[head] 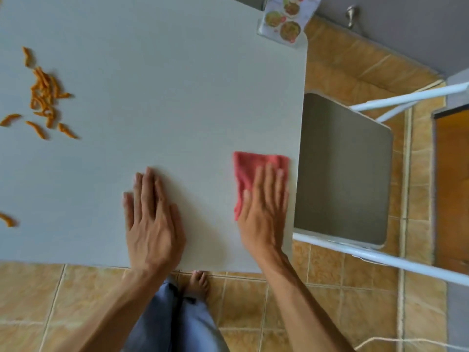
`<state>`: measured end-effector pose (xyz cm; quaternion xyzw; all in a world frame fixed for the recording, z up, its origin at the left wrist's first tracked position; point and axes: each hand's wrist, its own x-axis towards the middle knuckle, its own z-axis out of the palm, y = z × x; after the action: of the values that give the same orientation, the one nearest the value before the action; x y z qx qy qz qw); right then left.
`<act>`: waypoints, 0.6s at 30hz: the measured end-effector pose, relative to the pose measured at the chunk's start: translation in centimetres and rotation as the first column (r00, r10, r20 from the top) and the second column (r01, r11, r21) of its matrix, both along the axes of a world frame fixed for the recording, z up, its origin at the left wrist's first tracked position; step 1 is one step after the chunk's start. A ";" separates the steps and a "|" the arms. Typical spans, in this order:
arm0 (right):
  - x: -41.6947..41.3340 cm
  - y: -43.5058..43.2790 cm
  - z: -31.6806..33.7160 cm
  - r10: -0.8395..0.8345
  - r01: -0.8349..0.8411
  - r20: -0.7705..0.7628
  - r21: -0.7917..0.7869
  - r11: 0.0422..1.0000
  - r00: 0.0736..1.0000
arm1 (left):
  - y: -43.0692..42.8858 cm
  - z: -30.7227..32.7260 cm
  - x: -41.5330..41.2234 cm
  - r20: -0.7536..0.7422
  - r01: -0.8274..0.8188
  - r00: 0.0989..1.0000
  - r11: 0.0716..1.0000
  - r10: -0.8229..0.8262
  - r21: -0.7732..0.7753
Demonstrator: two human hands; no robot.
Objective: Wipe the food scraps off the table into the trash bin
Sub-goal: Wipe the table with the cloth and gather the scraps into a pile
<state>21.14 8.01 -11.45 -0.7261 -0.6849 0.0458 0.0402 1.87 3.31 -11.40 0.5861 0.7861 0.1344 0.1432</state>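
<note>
Orange food scraps (43, 94) lie scattered in a loose pile at the far left of the pale grey table (165, 85); one stray piece (7, 220) sits near the left edge, lower down. A pink cloth (250, 166) lies folded near the table's right edge. My right hand (264, 212) rests flat on the cloth's near half, fingers spread. Beside it, my left hand (152, 219) lies palm down on the bare tabletop near the front edge, holding nothing. No trash bin is in view.
A menu card in a clear stand (283, 20) sits at the table's far right corner. A white-framed chair with a grey seat (340, 171) stands close to the right edge. Tan tiled floor (355, 301) and my foot (199, 282) show below the table.
</note>
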 end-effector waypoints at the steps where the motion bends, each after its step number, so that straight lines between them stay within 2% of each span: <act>1: -0.2 -0.9 -0.1 -0.172 0.172 -0.016 0.022 0.985 0.985 | 0.0 -0.2 0.0 -0.025 -0.002 1.000 1.000 0.002 -0.011; 2: -1.1 -2.1 -0.1 -0.283 0.284 -0.036 0.041 0.958 0.959 | -0.1 -0.3 -0.1 -0.040 0.004 0.999 1.000 -0.005 -0.018; 3: -2.2 -3.5 0.1 -0.315 0.318 -0.053 0.049 0.947 0.947 | -0.1 -0.3 -0.1 -0.044 0.012 0.999 1.000 -0.013 -0.021; 4: -3.4 -5.1 0.2 -0.266 0.269 -0.067 0.033 0.963 0.962 | -0.1 -0.2 0.0 -0.042 0.017 0.999 1.000 -0.018 -0.024; 6: -4.1 -8.4 0.8 0.026 -0.030 -0.060 -0.063 0.998 0.998 | -0.1 -0.1 0.0 -0.044 0.017 0.999 0.999 -0.018 -0.029; 7: -3.2 -9.2 1.1 0.197 -0.202 -0.051 -0.098 0.975 0.979 | -0.1 -0.1 0.0 -0.048 0.015 0.999 0.999 -0.017 -0.032; 8: -1.5 -9.4 1.0 0.313 -0.316 -0.040 -0.119 0.941 0.949 | 0.0 -0.1 0.0 -0.052 0.014 0.999 0.999 -0.016 -0.037; 9: 0.3 -9.4 0.8 0.346 -0.347 -0.029 -0.132 0.929 0.938 | 0.0 -0.1 0.0 -0.054 0.016 0.998 0.999 -0.018 -0.041; 10: 1.7 -9.2 0.6 0.285 -0.286 -0.027 -0.122 0.950 0.958 | 0.1 -0.1 0.0 -0.056 0.018 0.998 0.999 -0.020 -0.041; 11: 2.6 -9.2 0.4 0.130 -0.132 -0.031 -0.097 0.986 0.991 | 0.1 -0.2 0.1 -0.059 0.018 0.998 0.999 -0.020 -0.039; 12: 2.5 -9.2 0.3 -0.089 0.086 -0.041 -0.066 0.994 0.995 | 0.0 -0.2 0.1 -0.060 0.018 0.998 0.999 -0.021 -0.037; 13: 1.3 -9.3 0.4 -0.293 0.290 -0.062 -0.046 0.956 0.954 | -0.1 -0.3 0.1 -0.056 0.017 0.998 0.999 -0.019 -0.031; 14: -0.5 -9.5 0.5 -0.398 0.396 -0.095 -0.042 0.917 0.912 | -0.1 -0.3 0.1 -0.052 0.015 0.999 1.000 -0.016 -0.022; 15: -2.6 -9.6 0.6 -0.378 0.375 -0.125 -0.043 0.926 0.917 | -0.1 -0.4 0.0 -0.051 0.012 0.999 1.000 -0.013 -0.017; 16: -4.2 -10.1 0.8 -0.238 0.233 -0.139 -0.047 0.971 0.961 | -0.2 -0.3 0.1 -0.051 0.010 0.999 1.000 -0.010 -0.008; 17: -5.0 -10.5 0.9 -0.025 0.017 -0.133 -0.062 0.998 0.991 | -0.2 -0.4 0.2 -0.051 0.010 0.999 1.000 -0.010 0.001; 18: -4.7 -10.2 0.9 0.186 -0.197 -0.126 -0.081 0.977 0.974 | -0.1 -0.5 0.2 -0.052 0.009 0.999 1.000 -0.009 0.006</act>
<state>16.45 -2.20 -10.55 -0.6537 -0.7453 0.1241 0.0423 2.04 3.25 -11.87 0.5933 0.7865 0.1211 0.1212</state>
